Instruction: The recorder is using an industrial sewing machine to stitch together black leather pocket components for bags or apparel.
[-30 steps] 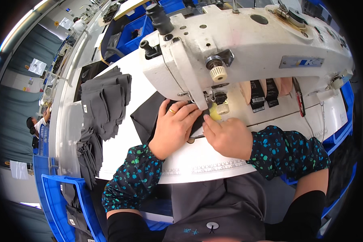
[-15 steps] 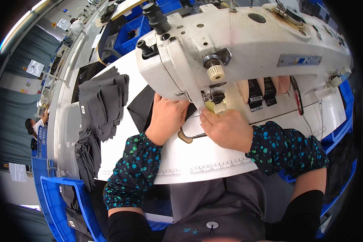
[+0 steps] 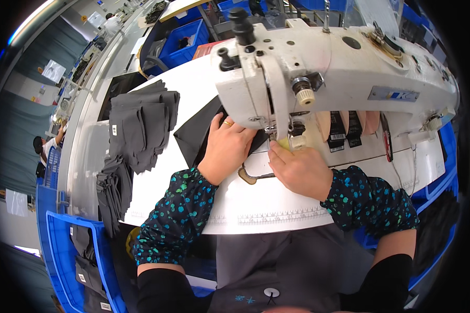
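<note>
Hands apart: the left hand splayed on dark cloth by the sewing machine, back from the worktop front edge; the right hand's grip, I can't tell. Looks soft, light; best pressed near its edges.

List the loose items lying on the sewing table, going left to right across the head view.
Stacked grey cloth pieces → black cloth partly beneath the machine head → black tags → red-and-black hand tool.
</note>
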Tool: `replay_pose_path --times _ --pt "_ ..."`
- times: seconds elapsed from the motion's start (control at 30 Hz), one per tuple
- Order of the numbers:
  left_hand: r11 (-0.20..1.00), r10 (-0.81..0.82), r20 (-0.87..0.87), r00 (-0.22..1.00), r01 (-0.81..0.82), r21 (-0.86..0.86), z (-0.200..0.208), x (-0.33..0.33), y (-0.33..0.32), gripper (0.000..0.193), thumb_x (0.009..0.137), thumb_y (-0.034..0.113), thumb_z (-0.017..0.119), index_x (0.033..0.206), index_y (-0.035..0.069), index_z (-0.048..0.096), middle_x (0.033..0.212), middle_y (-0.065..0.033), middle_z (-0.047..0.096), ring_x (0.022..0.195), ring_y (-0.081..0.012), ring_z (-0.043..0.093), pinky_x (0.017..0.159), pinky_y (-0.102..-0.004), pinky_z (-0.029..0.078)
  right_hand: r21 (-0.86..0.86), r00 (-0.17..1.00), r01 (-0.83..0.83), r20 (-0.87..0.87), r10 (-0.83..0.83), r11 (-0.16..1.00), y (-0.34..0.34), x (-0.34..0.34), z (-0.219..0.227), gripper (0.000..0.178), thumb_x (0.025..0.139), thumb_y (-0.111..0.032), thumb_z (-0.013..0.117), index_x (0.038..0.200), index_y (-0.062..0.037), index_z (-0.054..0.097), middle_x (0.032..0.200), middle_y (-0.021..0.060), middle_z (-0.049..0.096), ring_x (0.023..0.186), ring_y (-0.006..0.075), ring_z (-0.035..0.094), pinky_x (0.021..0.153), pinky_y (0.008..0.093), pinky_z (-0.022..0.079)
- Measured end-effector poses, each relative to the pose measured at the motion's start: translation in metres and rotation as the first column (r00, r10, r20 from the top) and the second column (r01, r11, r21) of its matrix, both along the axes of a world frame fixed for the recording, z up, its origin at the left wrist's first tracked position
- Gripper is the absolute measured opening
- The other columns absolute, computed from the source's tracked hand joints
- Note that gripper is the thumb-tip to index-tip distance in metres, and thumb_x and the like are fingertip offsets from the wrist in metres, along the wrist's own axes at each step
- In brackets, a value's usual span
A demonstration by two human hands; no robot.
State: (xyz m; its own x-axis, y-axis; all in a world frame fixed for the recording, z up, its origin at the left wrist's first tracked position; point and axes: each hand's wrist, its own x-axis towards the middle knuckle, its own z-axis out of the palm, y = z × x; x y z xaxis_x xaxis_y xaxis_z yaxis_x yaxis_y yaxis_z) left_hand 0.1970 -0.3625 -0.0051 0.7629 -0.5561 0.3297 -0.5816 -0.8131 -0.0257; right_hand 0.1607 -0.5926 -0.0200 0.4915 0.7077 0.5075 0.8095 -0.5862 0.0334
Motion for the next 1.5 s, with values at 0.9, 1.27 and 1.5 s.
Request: replay_pose_path --times 0.9,1.27,1.5 --pt "0.982 0.085 0.501 0.861 0.012 -0.188 0.085 -0.144 0.062 0.025 0.066 0.007 0.069 0.091 0.01 0.066 0.08 -0.0027 0.059 0.079 -0.0231 0.061 0.079 -0.0406 0.045 0.404 0.997 -0.068 0.007 0.071 0.912 0.008 -0.049 0.052 0.044 0.077 -0.014 0.08 0.118 -0.0031 0.068 0.119 0.0092 0.068 0.089 0.027 0.066 0.075 0.0356 0.055" --pt "0.724 -0.03 -0.075 0.997 -0.03 -0.69 0.045 -0.156 0.025 0.035 0.079 0.025 0.082 0.106 0.006 0.072 0.104 -0.0074 0.068 0.098 -0.0274 0.065 0.093 -0.039 0.046 0.505 0.979 -0.15 -0.044 0.199 0.85 0.032 -0.064 0.04 0.033 0.063 0.0 0.071 0.095 -0.0054 0.073 0.095 0.0039 0.07 0.082 0.0246 0.067 0.071 0.0367 0.053" --pt "0.778 0.058 0.016 0.998 -0.035 -0.627 0.038 -0.148 0.033 0.021 0.069 0.009 0.087 0.084 0.012 0.072 0.092 0.0003 0.074 0.103 -0.0213 0.068 0.107 -0.047 0.038 0.573 0.985 -0.121 -0.03 0.169 0.81 0.034 -0.066 0.039 0.031 0.061 -0.002 0.077 0.092 -0.008 0.073 0.088 0.0025 0.07 0.075 0.0231 0.066 0.065 0.0345 0.053"
